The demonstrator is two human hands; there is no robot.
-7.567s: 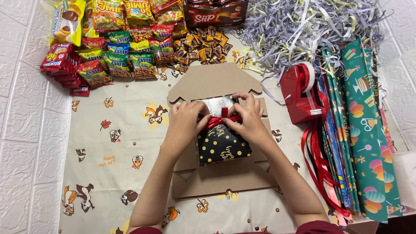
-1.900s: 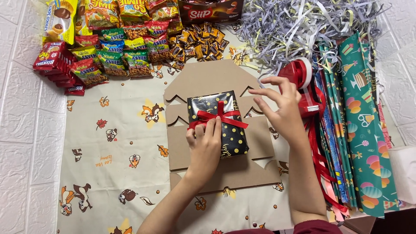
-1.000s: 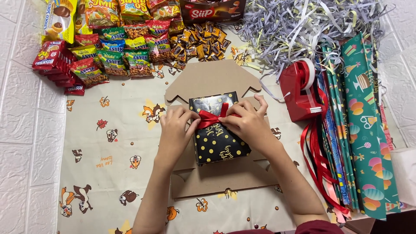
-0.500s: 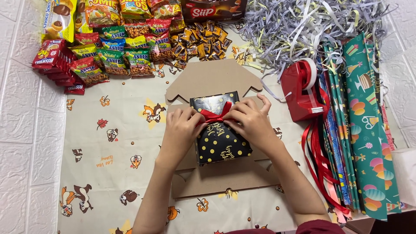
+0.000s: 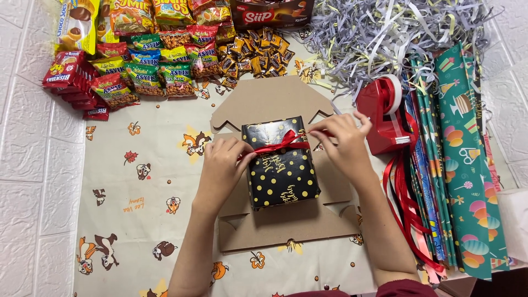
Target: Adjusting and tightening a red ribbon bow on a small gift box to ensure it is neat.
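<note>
- Pinching opposite ends of a red ribbon, both hands work at a black gift box with gold dots; the left hand has thumb and forefinger closed on the ribbon at the box's left edge, the remaining fingers curled under.
- At the box's upper right corner, the right hand grips its ribbon end between thumb and fingertips, the other fingers loosely bent above it.
- Between the two hands the ribbon crosses the top of the box in a knot with short tails, one slanting up toward the right.
- Flat and slightly turned, the box rests on a brown cardboard cutout with a peaked top edge, which lies on a cream cloth with cartoon animals.
- Just right of the right hand stands a red tape dispenser, with loose red ribbon strands trailing below it.
- Rolled sheets of green patterned wrapping paper lie along the right side.
- Grey shredded paper is heaped at the top right.
- Snack packets and small wrapped sweets line the top left, well apart from the hands.
</note>
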